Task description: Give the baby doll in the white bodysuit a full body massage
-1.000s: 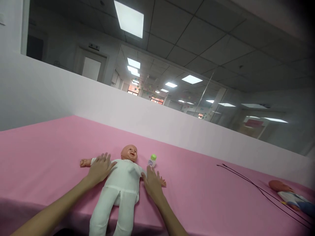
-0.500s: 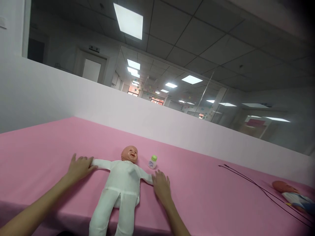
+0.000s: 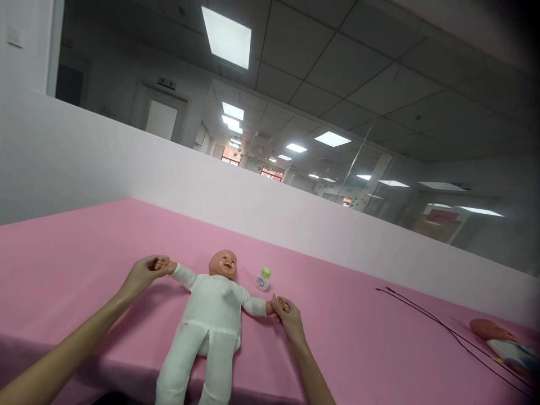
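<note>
The left hand [image 3: 145,274] and right hand [image 3: 287,315] each close, seemingly lightly, around one outstretched hand of the supine baby doll [image 3: 210,306] lying between them.

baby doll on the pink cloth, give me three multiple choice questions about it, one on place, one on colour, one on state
1. Where is the green-capped bottle relative to the baby doll?
A on its chest
B beside its head
C between its feet

2. What colour is the doll's suit?
A white
B blue
C yellow

3. What are the left hand and right hand doing?
A lying flat on the cloth
B lifting the bottle
C each holding one of the doll's hands

1 B: the bottle stands just off the head.
2 A: the suit shows white.
3 C: each hand's fingers close on a doll's hand.
</note>
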Motion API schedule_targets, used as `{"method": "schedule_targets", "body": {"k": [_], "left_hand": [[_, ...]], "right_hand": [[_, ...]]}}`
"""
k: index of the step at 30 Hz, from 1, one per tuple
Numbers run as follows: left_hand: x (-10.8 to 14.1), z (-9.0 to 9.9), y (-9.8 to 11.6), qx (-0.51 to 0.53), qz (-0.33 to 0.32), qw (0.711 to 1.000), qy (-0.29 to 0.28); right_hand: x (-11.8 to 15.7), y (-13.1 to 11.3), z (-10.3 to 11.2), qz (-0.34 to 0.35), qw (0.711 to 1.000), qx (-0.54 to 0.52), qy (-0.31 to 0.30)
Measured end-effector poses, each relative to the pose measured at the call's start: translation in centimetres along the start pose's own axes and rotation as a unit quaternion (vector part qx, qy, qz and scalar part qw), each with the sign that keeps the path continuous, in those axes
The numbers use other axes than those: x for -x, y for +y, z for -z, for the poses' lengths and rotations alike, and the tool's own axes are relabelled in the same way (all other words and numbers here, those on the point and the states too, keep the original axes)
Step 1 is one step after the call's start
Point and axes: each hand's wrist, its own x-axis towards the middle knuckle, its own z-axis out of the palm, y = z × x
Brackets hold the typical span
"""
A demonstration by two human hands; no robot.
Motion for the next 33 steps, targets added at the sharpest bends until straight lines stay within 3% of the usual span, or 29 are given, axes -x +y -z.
{"method": "schedule_targets", "body": {"k": [2,5,7,9,12,15,17,20,22,25,28,31,33], "left_hand": [[1.1,-1.3,0.5,0.014,-0.037,0.999,-0.006],[3.3,-2.5,0.2,-0.057,-0.169,0.974,-0.14],[4.7,-2.6,-0.4,-0.115,-0.259,0.932,-0.224],[5.8,-2.3,-1.0,-0.148,-0.312,0.901,-0.264],[6.3,-1.5,-1.4,-0.158,-0.332,0.884,-0.289],[5.4,-1.2,-0.5,-0.121,-0.279,0.911,-0.279],[3.7,-1.9,0.8,-0.069,-0.21,0.951,-0.215],[-0.2,-4.4,2.6,0.026,-0.094,0.991,-0.087],[-3.1,-6.6,3.2,0.064,-0.018,0.997,-0.046],[-6.6,-9.6,2.7,0.024,0.083,0.996,-0.028],[-8.1,-11.2,1.1,-0.035,0.141,0.989,-0.04],[-8.0,-11.1,-0.2,-0.056,0.182,0.979,-0.072],[-7.4,-10.0,-0.2,-0.033,0.175,0.979,-0.103]], "right_hand": [[0.9,-1.2,-0.6,0.027,0.999,-0.031,-0.007],[3.2,-2.6,-1.5,0.103,0.992,-0.005,-0.072],[4.9,-2.6,-2.0,0.188,0.967,0.044,-0.166],[6.4,-1.9,-2.1,0.26,0.925,0.11,-0.256],[7.5,-0.7,-2.2,0.305,0.891,0.164,-0.294],[6.6,-0.9,-2.6,0.297,0.911,0.131,-0.255],[4.9,-2.2,-3.6,0.259,0.944,0.086,-0.185],[1.0,-4.5,-6.1,0.194,0.978,0.039,-0.07],[-2.1,-5.5,-8.1,0.152,0.986,0.042,-0.047],[-6.2,-5.3,-10.5,0.048,0.993,0.093,-0.045],[-8.6,-3.8,-11.6,-0.022,0.99,0.123,-0.058],[-8.9,-2.7,-11.2,-0.053,0.987,0.122,-0.086],[-8.2,-2.8,-9.9,-0.052,0.987,0.103,-0.108]]}}
